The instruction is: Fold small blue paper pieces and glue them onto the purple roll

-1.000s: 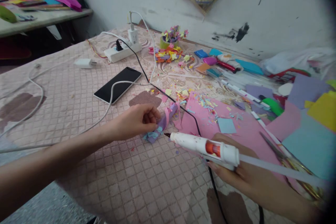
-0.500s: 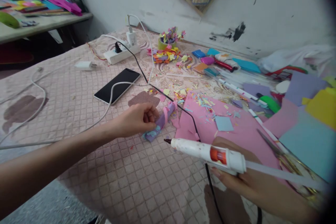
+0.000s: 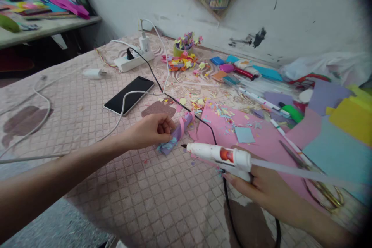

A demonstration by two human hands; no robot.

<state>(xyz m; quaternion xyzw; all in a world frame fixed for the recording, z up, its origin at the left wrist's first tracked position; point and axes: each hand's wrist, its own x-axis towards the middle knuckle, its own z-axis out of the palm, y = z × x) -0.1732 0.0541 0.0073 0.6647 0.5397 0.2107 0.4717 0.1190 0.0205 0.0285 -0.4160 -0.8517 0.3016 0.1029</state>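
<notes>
My left hand, its fingers curled, pinches the lower part of a purple paper roll with a pink strip round it and light blue pieces at its near end. My right hand grips a white glue gun with an orange window. The gun's dark nozzle points left and sits just right of the roll, apart from it. A long translucent glue stick sticks out of the gun's back. Behind the nozzle lies a pink sheet with a light blue square and small scraps.
A phone crossed by a white cable lies left of a black cord. Farther back are a power strip and colourful paper flowers. Scissors and coloured sheets are at the right.
My right hand and the glue gun have shifted slightly left and up, with the nozzle a little closer to the roll. My left hand stays on the roll.
</notes>
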